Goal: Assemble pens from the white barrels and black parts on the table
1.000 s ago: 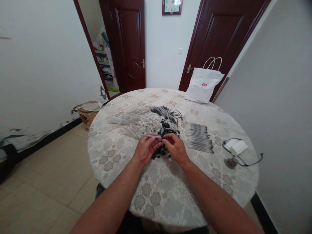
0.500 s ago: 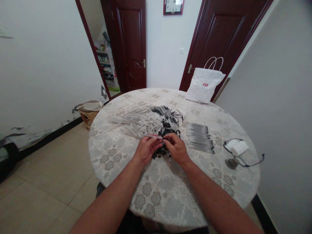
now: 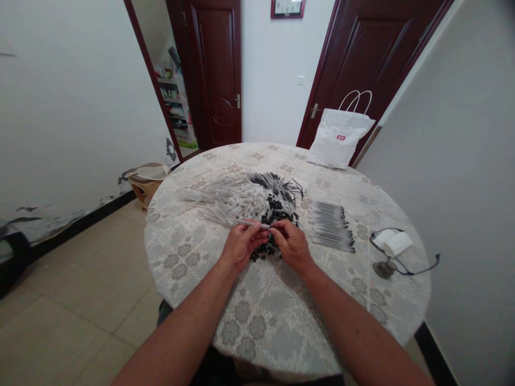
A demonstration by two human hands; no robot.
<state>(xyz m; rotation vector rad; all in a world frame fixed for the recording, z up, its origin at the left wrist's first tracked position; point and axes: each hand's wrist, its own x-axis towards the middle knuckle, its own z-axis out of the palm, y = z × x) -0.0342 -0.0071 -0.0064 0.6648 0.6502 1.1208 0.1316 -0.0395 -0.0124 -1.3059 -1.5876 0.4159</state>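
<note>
Left hand (image 3: pixel 241 246) closed, I pinch one pale tube (image 3: pixel 238 220) above the table (image 3: pixel 261 332), while my right hand (image 3: pixel 293 247) has its fingertips shut at the tube's other end; exactly which bit they grip is too small to tell. Over the last second hardly anything has changed: both hands have stayed on this tube and only my view has shifted a little, so I judge I am busy with the same piece, and the row of dark-tipped tubes (image 3: pixel 332 228) looks no longer. Counting: one tube between my two hands, roughly fifteen in the row, too blurred for certainty. Loose pale tubes (image 3: pixel 217 195), black pieces (image 3: pixel 276 203) and thin dark rods (image 3: pixel 265 179) lie heaped, beyond counting. Farther off stands one white bag (image 3: pixel 338 142); to my right lie one pair of glasses (image 3: pixel 410 274) and one round grey object (image 3: pixel 384 269)
</note>
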